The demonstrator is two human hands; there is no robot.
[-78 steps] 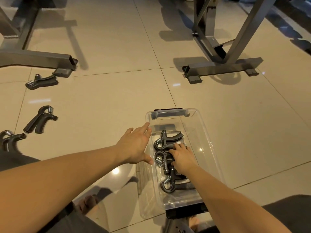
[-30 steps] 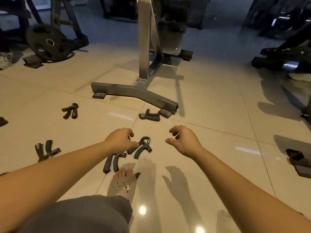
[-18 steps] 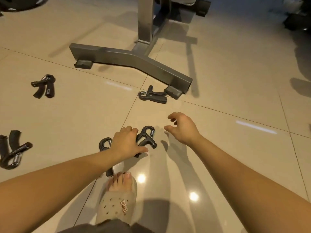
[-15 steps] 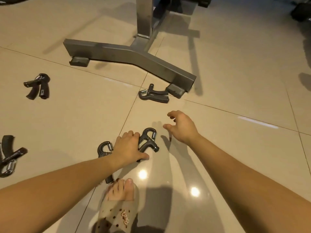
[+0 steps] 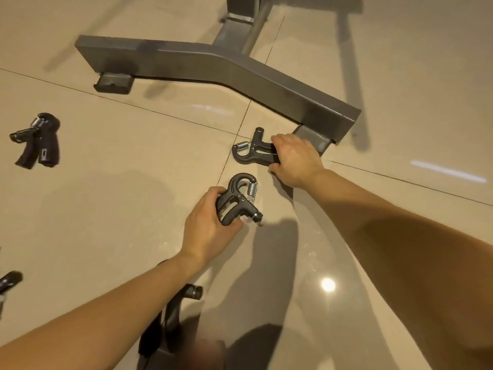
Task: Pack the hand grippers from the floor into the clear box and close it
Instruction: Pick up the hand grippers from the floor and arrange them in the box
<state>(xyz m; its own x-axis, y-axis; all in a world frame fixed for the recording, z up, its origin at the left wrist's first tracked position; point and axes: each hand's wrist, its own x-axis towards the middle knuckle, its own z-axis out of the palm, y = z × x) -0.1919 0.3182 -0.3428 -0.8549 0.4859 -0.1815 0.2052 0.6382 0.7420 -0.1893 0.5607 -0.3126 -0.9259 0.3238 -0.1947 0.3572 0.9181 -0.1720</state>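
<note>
My left hand is shut on the handles of a black hand gripper, its steel spring pointing away from me, lifted slightly off the tiles. My right hand is closed around the handles of a second black hand gripper that lies on the floor beside the metal foot. A third hand gripper lies under my left forearm, partly hidden. Another hand gripper lies at the far left. The clear box is out of view.
A grey steel machine base with rubber feet crosses the floor just beyond my hands. Part of another gripper shows at the left edge. The floor is glossy beige tile with bright light reflections.
My left hand has closed on the near gripper and raised it. My right hand reached forward and took hold of the gripper by the steel foot. The camera moved closer to the floor.
</note>
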